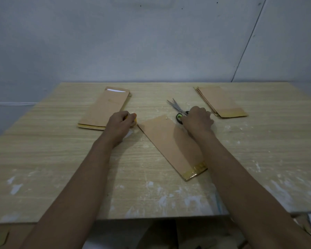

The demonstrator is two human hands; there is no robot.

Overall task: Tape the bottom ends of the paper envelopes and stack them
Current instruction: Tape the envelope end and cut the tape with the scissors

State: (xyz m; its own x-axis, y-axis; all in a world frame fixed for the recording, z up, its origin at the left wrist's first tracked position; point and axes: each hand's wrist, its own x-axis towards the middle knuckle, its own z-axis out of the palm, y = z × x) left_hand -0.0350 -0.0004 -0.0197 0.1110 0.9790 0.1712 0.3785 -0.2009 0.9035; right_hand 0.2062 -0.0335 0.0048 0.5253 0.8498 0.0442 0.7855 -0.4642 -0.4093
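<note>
Notably, far-left envelope stack (104, 109) shows white paper (115, 90) inside.

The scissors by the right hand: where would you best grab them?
By the black-and-green handle loops, coming from the near side as the right hand does. The scissors lie flat, their blades splayed open and pointing away toward the wall.
</note>
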